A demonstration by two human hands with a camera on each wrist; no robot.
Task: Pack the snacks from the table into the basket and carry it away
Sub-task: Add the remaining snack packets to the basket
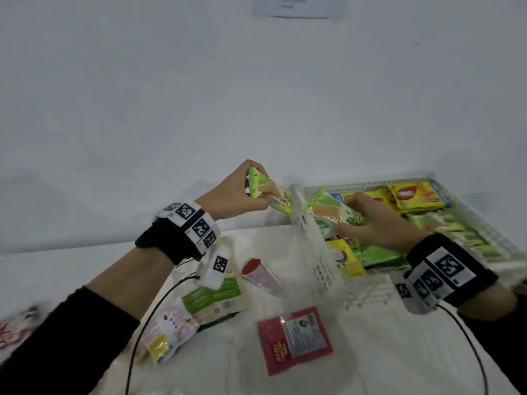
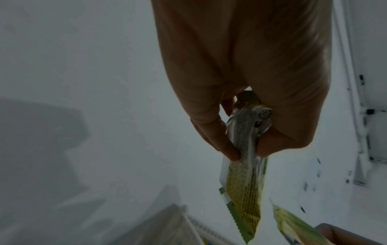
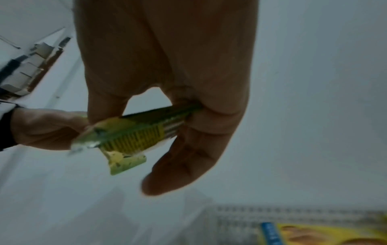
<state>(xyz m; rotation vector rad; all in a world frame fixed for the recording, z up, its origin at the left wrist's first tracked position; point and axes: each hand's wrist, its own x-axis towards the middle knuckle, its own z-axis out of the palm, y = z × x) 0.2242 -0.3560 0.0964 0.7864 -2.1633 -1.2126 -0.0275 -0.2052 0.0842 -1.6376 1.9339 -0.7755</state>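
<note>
Left grip (image 1: pixel 232 192) pinching a green bar (image 1: pixel 271 195) outside the basket (image 1: pixel 322 269), right grip (image 1: pixel 370 220) grasping another bar (image 1: pixel 333 210) over it: risk of dropping on the tabletop (image 1: pixel 370 352) if released early.

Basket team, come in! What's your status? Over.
Both hands gripping green snack bars. Basket part-filled. Red packet, pouches still on table. Nothing blocking.

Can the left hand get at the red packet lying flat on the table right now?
Probably not yet: the left hand is raised and its fingers hold a green snack bar. The red packet itself lies uncovered, so the way is free once that bar goes into the basket.
</note>
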